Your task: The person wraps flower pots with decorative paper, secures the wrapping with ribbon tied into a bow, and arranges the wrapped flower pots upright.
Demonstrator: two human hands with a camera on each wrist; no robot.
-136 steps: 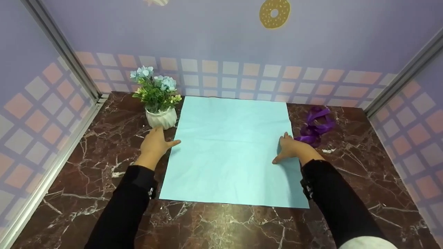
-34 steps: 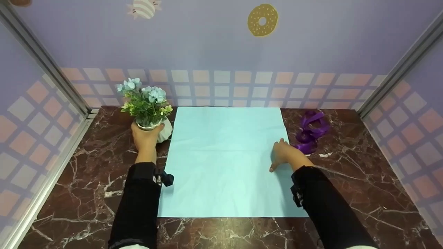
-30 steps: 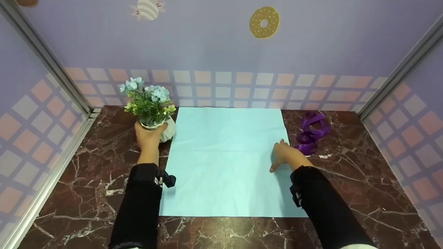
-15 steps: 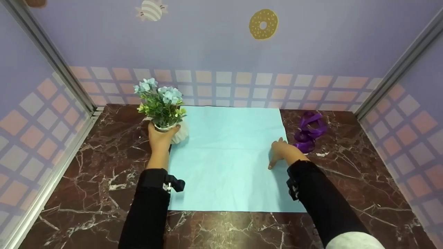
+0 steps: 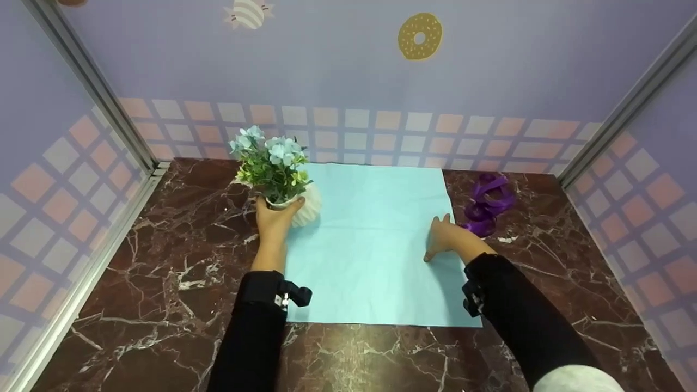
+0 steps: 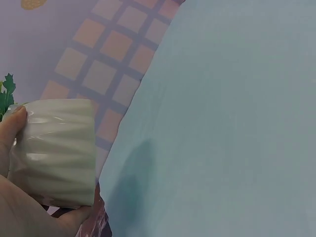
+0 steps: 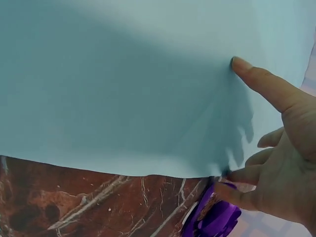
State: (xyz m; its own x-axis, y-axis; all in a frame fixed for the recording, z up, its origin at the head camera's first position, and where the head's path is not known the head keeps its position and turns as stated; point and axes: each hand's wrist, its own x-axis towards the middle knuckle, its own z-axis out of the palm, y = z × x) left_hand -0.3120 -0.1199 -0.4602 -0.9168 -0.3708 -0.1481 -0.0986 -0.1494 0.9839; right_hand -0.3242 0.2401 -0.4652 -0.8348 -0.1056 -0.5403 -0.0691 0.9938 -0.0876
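Note:
A white ridged flowerpot (image 6: 57,153) with blue flowers (image 5: 283,151) and green leaves is gripped round its side by my left hand (image 5: 275,222). The pot tilts over the left edge of a light blue sheet (image 5: 370,272), and in the left wrist view its shadow falls on the sheet apart from it. My right hand (image 5: 449,237) rests at the sheet's right edge with spread fingers. In the right wrist view the thumb (image 7: 261,81) and fingertips meet the sheet.
A loosely coiled purple ribbon (image 5: 498,198) lies on the brown marbled table (image 5: 163,272), just beyond the right hand. A lilac wall (image 5: 326,65) with pink and white checks closes off the back, and side panels stand left and right.
Since the earliest frame my left hand has left the sheet's edge and taken hold of the flowerpot. It has carried the pot rightward over the sheet. The right hand stays at the right edge.

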